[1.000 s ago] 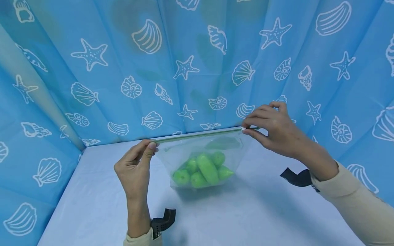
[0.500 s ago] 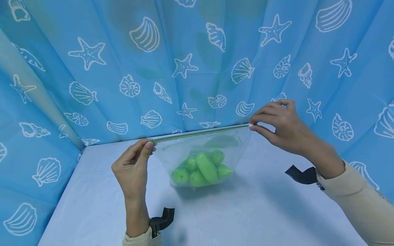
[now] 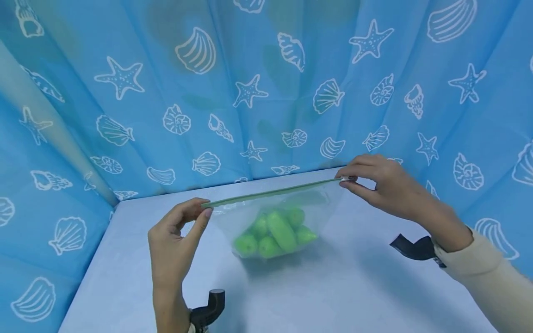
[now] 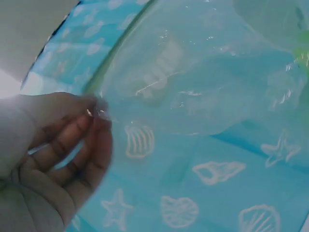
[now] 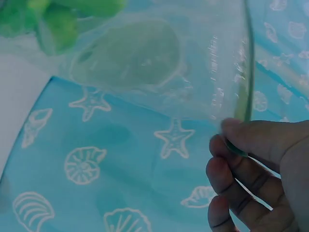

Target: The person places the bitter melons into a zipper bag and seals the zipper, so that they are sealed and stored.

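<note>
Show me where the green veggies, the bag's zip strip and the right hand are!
green veggies [image 3: 275, 233], head view, middle of the pile inside the bag.
zip strip [image 3: 275, 191], head view, midway along the top edge.
right hand [image 3: 385, 185], head view, back of the hand.

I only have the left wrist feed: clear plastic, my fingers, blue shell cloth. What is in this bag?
Observer: Several green, pod-shaped pieces lie in a heap at the bottom of the clear zip bag.
Operator: Is the bag hanging free or on something?
Observer: Its bottom rests on the pale tabletop; the top strip is stretched nearly straight above it.
Operator: Where is the other hand?
Observer: The right hand pinches the far end of the strip, by a small white slider tab, while your left hand has its grip on the near end.
Operator: Does the strip look closed?
Observer: In the head view it reads as one thin green line; I cannot tell whether it is sealed.
</note>
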Tool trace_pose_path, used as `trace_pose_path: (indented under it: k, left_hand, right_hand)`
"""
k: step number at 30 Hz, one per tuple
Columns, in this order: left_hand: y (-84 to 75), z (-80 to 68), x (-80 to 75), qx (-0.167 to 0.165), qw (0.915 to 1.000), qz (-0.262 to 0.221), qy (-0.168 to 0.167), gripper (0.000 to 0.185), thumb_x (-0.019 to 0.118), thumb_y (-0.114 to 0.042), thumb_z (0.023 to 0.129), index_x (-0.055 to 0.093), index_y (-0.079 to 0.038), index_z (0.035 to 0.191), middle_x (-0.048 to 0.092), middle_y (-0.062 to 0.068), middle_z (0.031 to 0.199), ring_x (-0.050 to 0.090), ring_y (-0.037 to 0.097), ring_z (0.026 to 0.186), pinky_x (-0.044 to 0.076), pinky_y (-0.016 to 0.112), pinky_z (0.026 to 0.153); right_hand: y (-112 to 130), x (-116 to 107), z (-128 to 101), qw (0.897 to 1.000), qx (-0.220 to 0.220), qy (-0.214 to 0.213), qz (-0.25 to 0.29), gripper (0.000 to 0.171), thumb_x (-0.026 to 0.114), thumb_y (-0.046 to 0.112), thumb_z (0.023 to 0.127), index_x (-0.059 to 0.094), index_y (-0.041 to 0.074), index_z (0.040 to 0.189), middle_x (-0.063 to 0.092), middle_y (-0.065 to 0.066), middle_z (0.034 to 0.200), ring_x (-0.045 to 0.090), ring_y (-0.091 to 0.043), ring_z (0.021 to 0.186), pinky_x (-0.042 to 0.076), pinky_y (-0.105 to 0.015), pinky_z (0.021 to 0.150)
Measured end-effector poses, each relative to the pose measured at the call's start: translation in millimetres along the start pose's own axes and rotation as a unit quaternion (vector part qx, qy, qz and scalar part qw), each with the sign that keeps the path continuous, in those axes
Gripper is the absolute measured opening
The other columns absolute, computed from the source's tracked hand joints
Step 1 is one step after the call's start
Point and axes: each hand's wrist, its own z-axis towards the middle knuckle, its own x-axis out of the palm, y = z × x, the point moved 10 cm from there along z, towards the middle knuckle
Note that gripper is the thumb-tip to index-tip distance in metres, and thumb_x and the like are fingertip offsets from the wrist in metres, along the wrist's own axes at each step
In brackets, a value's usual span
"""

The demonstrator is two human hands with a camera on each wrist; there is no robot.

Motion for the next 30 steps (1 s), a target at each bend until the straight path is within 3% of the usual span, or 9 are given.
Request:
trace_pose_path:
  k: [4,7,9,12,17,20,25,27,30]
  left_hand:
    - [-15.5,5.7,-1.2,0.053,0.9919,0.112,0.028,0.024,0.069,-0.011,0.082,0.067,-0.013,0.105,0.067,-0.001,0.089,0.060,0.010,0.076,0.049,0.023,0.071]
    - [-36.7,20.7,-3.4,0.110,0.9835,0.135,0.048,0.021,0.069,-0.006,0.081,0.068,-0.011,0.101,0.067,0.002,0.088,0.060,0.014,0.075,0.050,0.030,0.069]
    - [-42.6,33.6,-4.3,0.130,0.9794,0.139,0.069,0.018,0.070,-0.005,0.080,0.069,-0.009,0.097,0.067,0.002,0.087,0.061,0.015,0.075,0.050,0.032,0.068]
    - [-32.2,57.7,0.5,0.118,0.9738,0.154,0.118,0.013,0.070,-0.008,0.081,0.069,-0.009,0.094,0.067,0.002,0.086,0.061,0.014,0.074,0.050,0.033,0.064]
    - [8.5,99.7,22.9,0.074,0.9644,0.183,0.176,0.011,0.069,-0.016,0.083,0.070,-0.008,0.091,0.068,0.004,0.081,0.062,0.016,0.070,0.049,0.033,0.061]
    - [21.0,121.0,33.8,0.082,0.9678,0.178,0.158,0.012,0.067,-0.017,0.084,0.070,-0.007,0.091,0.069,0.005,0.083,0.064,0.017,0.072,0.050,0.032,0.066]
    - [20.0,148.0,40.2,0.163,0.9740,0.146,0.059,0.013,0.065,-0.011,0.085,0.070,-0.003,0.093,0.069,0.009,0.090,0.065,0.018,0.081,0.051,0.029,0.076]
    - [25.7,144.2,44.1,0.177,0.9732,0.139,0.046,0.012,0.065,-0.009,0.084,0.070,-0.002,0.094,0.069,0.009,0.090,0.064,0.018,0.081,0.050,0.029,0.076]
    - [43.4,115.2,53.4,0.163,0.9728,0.144,0.079,0.011,0.066,-0.007,0.083,0.070,-0.004,0.094,0.068,0.008,0.091,0.063,0.017,0.082,0.050,0.028,0.075]
  right_hand:
    - [4.0,-10.2,5.0,1.000,0.002,0.002,0.021,0.033,0.077,0.006,0.070,0.069,0.016,0.100,0.062,0.011,0.092,0.052,-0.001,0.078,0.041,-0.010,0.060]
    - [5.5,-23.2,10.5,0.999,0.007,-0.008,0.040,0.034,0.077,0.004,0.071,0.069,0.018,0.101,0.062,0.013,0.092,0.052,0.000,0.079,0.042,-0.012,0.060]
    - [3.6,-29.6,15.7,0.998,0.011,-0.021,0.052,0.032,0.076,0.004,0.072,0.070,0.018,0.100,0.063,0.013,0.091,0.053,0.000,0.079,0.041,-0.013,0.059]
    - [-8.4,-26.7,28.3,0.998,0.031,-0.025,0.056,0.026,0.073,0.009,0.077,0.070,0.019,0.101,0.062,0.014,0.089,0.052,0.001,0.079,0.040,-0.016,0.058]
    - [-45.9,3.0,56.7,0.995,0.086,0.008,0.042,0.016,0.066,0.022,0.086,0.068,0.018,0.101,0.061,0.010,0.085,0.050,-0.002,0.077,0.041,-0.025,0.065]
    - [-67.5,12.9,72.3,0.993,0.114,0.007,0.031,0.018,0.063,0.022,0.088,0.068,0.014,0.103,0.062,0.003,0.086,0.053,-0.009,0.079,0.043,-0.031,0.071]
    - [-95.5,15.5,92.9,0.989,0.140,-0.048,0.011,0.017,0.062,0.016,0.088,0.069,0.009,0.102,0.062,-0.005,0.092,0.054,-0.020,0.088,0.043,-0.040,0.079]
    - [-99.1,23.4,92.1,0.989,0.131,-0.063,0.002,0.014,0.064,0.013,0.087,0.069,0.007,0.099,0.063,-0.006,0.091,0.053,-0.023,0.090,0.041,-0.042,0.082]
    - [-90.6,45.1,74.4,0.994,0.095,-0.058,-0.016,0.011,0.068,0.009,0.083,0.070,0.006,0.093,0.064,-0.006,0.089,0.053,-0.024,0.089,0.039,-0.045,0.082]
